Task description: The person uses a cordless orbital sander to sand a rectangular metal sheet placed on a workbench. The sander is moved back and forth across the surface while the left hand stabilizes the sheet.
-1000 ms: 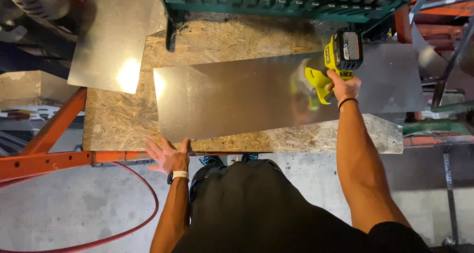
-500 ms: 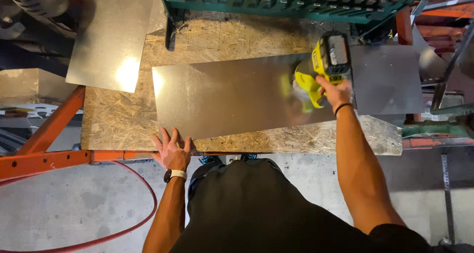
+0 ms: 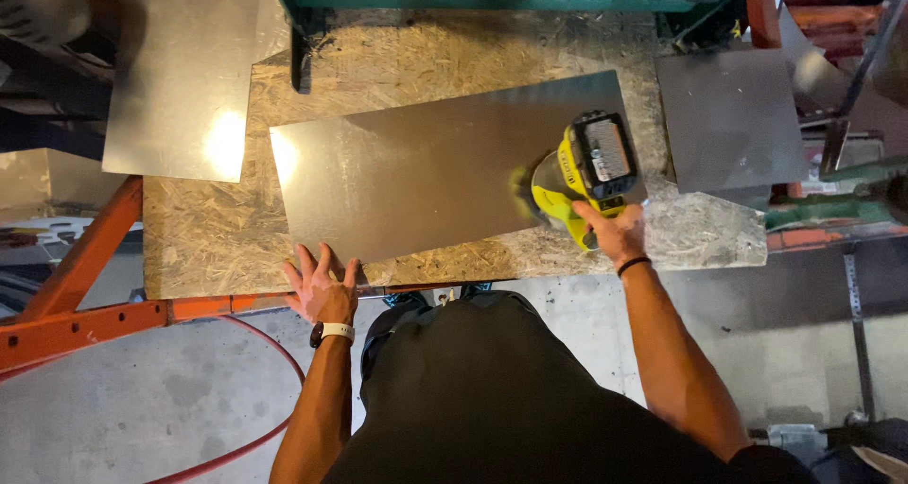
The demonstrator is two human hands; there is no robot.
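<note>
- Long rectangular grey metal sheet (image 3: 426,177) lies on the chipboard bench (image 3: 208,248), long axis running nine to three.
- Right hand (image 3: 610,231) clenches the yellow cordless power tool (image 3: 582,177), head pointing nine o'clock.
- Left hand (image 3: 320,285) splayed flat, pressing the sheet's seven-o'clock corner.

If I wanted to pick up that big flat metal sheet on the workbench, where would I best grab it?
Probably by the near long edge of the metal sheet, coming from the person's side. It lies flat on the chipboard bench, and that edge runs close to the bench's front, where the left hand already rests. The right end is taken up by the yellow power tool in the right hand.
</note>
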